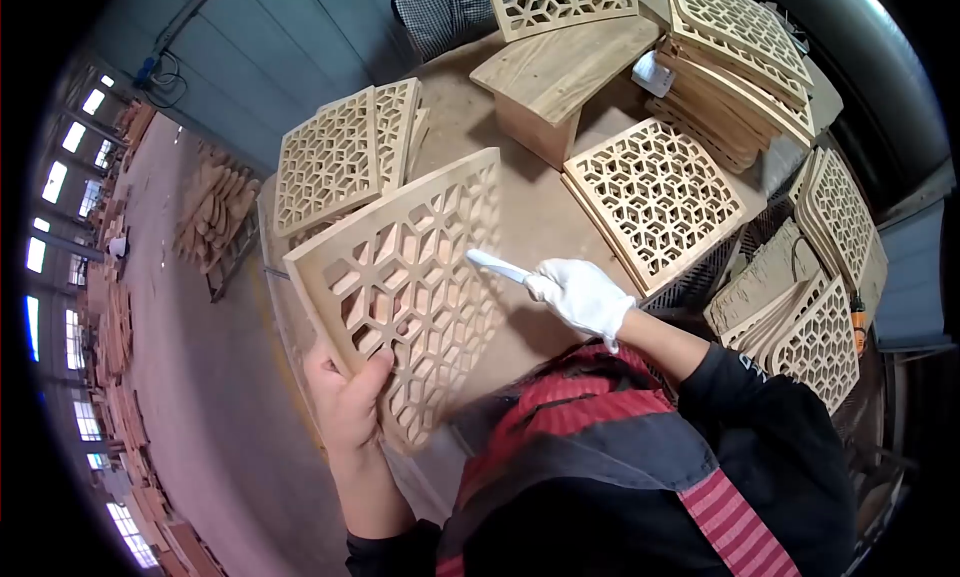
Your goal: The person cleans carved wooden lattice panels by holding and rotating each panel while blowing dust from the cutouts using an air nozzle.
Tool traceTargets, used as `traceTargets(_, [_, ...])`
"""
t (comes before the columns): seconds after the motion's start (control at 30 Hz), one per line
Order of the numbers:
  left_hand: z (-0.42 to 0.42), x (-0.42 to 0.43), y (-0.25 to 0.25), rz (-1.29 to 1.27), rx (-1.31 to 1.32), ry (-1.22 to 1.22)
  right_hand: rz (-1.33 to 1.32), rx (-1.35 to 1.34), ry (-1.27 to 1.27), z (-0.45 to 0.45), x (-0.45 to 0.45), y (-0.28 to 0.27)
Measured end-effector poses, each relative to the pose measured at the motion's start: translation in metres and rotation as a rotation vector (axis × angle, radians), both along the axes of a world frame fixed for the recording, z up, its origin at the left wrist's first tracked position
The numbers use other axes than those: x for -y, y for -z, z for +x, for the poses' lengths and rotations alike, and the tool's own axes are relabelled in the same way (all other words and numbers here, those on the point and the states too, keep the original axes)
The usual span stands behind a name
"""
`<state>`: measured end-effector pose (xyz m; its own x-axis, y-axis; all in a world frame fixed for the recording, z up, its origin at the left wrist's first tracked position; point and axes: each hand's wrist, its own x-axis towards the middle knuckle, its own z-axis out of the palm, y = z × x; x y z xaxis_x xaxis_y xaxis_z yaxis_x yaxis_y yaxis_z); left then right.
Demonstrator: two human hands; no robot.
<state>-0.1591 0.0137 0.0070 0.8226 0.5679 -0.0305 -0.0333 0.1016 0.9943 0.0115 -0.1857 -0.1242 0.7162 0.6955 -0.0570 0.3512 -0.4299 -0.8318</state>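
My bare left hand point(350, 392) grips the lower left edge of a wooden lattice panel point(415, 212), thumb on the front face and fingers behind, partly visible through the cut-outs. The panel is held tilted above the table, and its right side is slightly blurred. In a white glove, my right hand point(583, 297) is closed round a slim white tool point(498, 267) like a small file or blade; its exact kind does not show. The tool's tip lies over the right part of the panel's lattice, and I cannot tell whether it touches.
On the table point(455, 102) lie a left stack of lattice panels point(330, 162), another stack point(660, 202) at the right, and a small wooden stand point(565, 67). More panels point(740, 27) are piled at the back right, others point(820, 347) lower right. A slatted wood pile point(215, 212) stands beyond the left edge.
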Motion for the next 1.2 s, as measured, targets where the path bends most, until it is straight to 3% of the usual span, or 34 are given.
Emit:
traceTargets(0.23, [0.013, 0.018, 0.018, 0.048, -0.064, 0.016, -0.344, -0.010, -0.097, 0.022, -0.016, -0.048])
traceTargets(0.53, [0.037, 0.047, 0.011, 0.012, -0.121, -0.067, -0.337, 0.165, -0.151, 0.050, -0.038, -0.024])
traceTargets(0.67, [0.045, 0.054, 0.008, -0.011, -0.108, -0.150, -0.324, -0.088, -0.351, 0.062, -0.035, -0.039])
traceTargets(0.7, [0.042, 0.050, 0.016, 0.007, -0.202, -0.165, -0.296, 0.019, -0.384, 0.060, -0.031, -0.018])
traceTargets(0.8, [0.045, 0.064, 0.015, 0.005, -0.162, -0.197, -0.147, 0.190, -0.373, 0.063, -0.024, -0.006])
traceTargets(0.87, [0.048, 0.071, 0.010, 0.030, -0.163, -0.226, -0.326, 0.103, -0.232, 0.064, -0.035, -0.020])
traceTargets(0.93, [0.044, 0.071, 0.013, 0.075, -0.155, -0.230, -0.271, 0.157, -0.201, 0.058, -0.038, -0.021])
traceTargets(1.1, [0.030, 0.064, 0.020, 0.087, -0.156, -0.291, -0.347, 0.057, -0.294, 0.057, -0.003, -0.031])
traceTargets(1.2, [0.016, 0.051, 0.031, 0.048, -0.111, -0.316, -0.542, -0.014, -0.416, 0.062, 0.030, -0.024])
